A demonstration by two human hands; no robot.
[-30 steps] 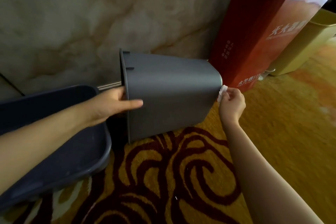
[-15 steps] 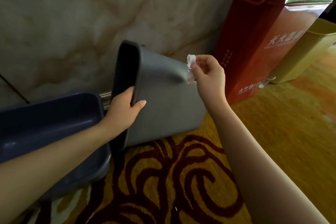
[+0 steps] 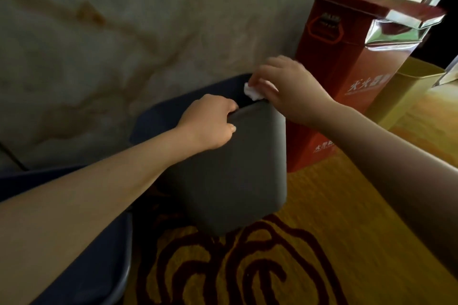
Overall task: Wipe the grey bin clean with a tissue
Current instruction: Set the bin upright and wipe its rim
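Observation:
The grey bin [image 3: 230, 171] now stands upright on the patterned carpet, its near wall facing me and its mouth opening upward. My left hand [image 3: 210, 124] grips the near rim, fingers hooked over the edge into the bin. My right hand [image 3: 290, 89] pinches a small crumpled white tissue [image 3: 251, 91] and holds it at the rim's right corner, just over the dark opening. The inside of the bin is mostly hidden.
A dark blue tub [image 3: 94, 267] sits at lower left, partly under my left forearm. A tall red box [image 3: 347, 77] stands right behind the bin against the marble wall [image 3: 99, 44]. A yellow-green bin [image 3: 406, 91] is further right.
The bin has been turned from lying on its side to upright. My right hand carried the tissue from the bin's base up over the side to the top rim.

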